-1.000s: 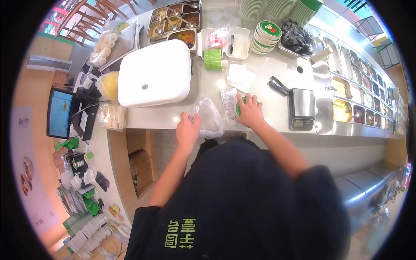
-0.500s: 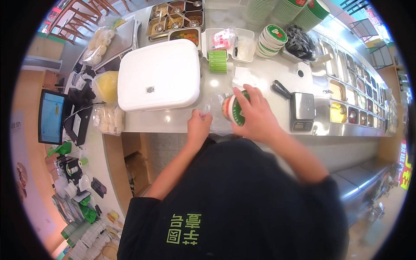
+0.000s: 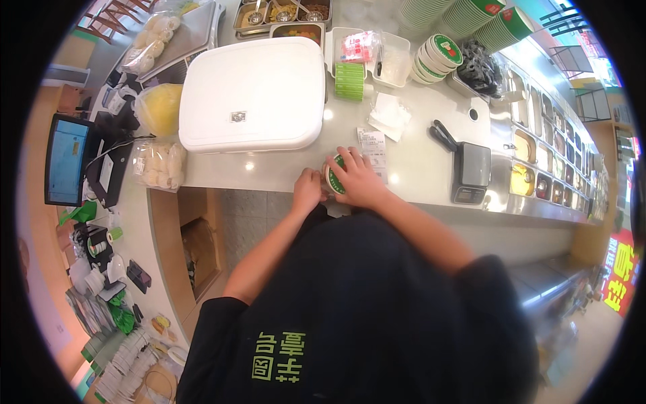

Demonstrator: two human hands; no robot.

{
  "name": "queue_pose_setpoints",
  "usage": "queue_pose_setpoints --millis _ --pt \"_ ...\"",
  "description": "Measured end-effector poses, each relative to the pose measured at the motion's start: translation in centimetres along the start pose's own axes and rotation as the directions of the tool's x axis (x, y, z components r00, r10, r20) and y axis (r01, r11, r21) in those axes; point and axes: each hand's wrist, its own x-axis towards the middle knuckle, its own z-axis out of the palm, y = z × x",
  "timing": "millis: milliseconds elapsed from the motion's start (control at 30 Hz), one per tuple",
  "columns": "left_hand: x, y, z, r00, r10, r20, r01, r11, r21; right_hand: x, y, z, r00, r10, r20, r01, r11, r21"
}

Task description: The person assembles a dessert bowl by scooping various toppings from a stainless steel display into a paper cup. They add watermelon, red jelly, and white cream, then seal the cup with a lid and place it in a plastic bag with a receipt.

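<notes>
My right hand (image 3: 358, 180) is wrapped over a round paper tub with a green and white lid (image 3: 334, 176), close to the front edge of the counter. The tub is tilted, so its lid faces up and to the left. My left hand (image 3: 307, 191) is closed in a pinch right beside it, knuckles next to the lid's rim. A clear plastic bag was in those fingers a moment ago; now it is mostly hidden between the hands and the tub. A printed receipt (image 3: 372, 147) lies just beyond my right hand.
A big white lidded box (image 3: 252, 94) stands left of my hands. White napkins (image 3: 389, 114), a green roll (image 3: 349, 82) and stacked lidded tubs (image 3: 437, 57) lie farther back. To the right are a kitchen scale (image 3: 472, 172) and steel topping trays (image 3: 525, 168).
My right hand has brought the tub left and down against my left hand. The receipt now shows where the hand was. The bag has mostly gone from sight. The whole view has shifted slightly.
</notes>
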Motion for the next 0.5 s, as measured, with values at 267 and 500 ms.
queue_pose_setpoints --millis 267,500 --pt "0.1 0.0 0.1 0.975 0.221 -0.027 -0.185 0.873 0.451 -0.2 0.9 2.7 0.966 0.258 0.01 -0.256 0.952 0.169" --pt "-4.0 6.1 1.8 0.702 0.605 0.376 -0.7 0.486 0.523 0.1 1.3 5.5 0.718 0.675 0.168 -0.687 0.649 0.327"
